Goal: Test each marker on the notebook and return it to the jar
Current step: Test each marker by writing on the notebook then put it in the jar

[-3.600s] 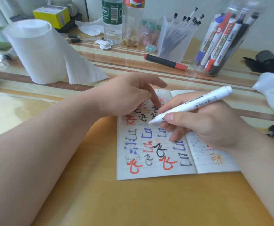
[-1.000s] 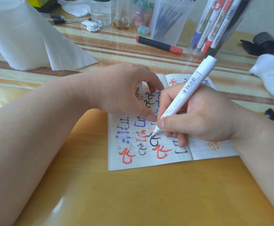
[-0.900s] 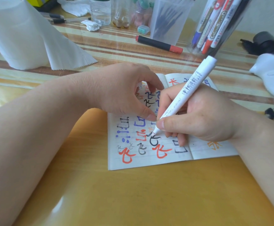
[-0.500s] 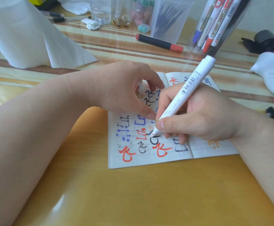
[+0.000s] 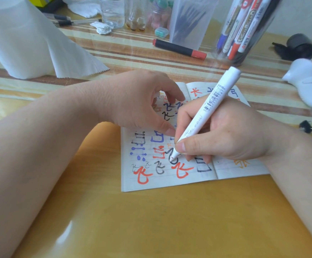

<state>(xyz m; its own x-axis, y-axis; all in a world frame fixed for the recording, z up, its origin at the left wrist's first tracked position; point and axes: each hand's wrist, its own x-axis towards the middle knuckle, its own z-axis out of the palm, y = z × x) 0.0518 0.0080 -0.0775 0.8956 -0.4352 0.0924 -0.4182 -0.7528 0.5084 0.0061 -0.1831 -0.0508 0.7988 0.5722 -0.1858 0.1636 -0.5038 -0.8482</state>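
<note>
An open notebook [image 5: 162, 181] lies on the table, its left page covered in red, blue and black marks. My right hand [image 5: 225, 135] grips a white marker [image 5: 207, 110] like a pen, tip down on a black stroke on the left page. My left hand [image 5: 132, 101] rests on the upper part of the left page, thumb and fingertips pressing the paper. A clear plastic jar [image 5: 244, 30] with several markers stands tilted at the back right.
A paper towel roll [image 5: 21, 40] stands at the back left. A black marker with a red cap [image 5: 179, 48] lies before a translucent cup of pens [image 5: 190, 21]. Bottles, a crumpled tissue [image 5: 101, 27], a white object [image 5: 305, 82] and a black cap [image 5: 300, 45] sit along the back.
3.6 s ago my right hand held the marker lifted and nearly flat; now it stands steeper with the tip on the page. Over the last second the tip has moved slightly along the black stroke.
</note>
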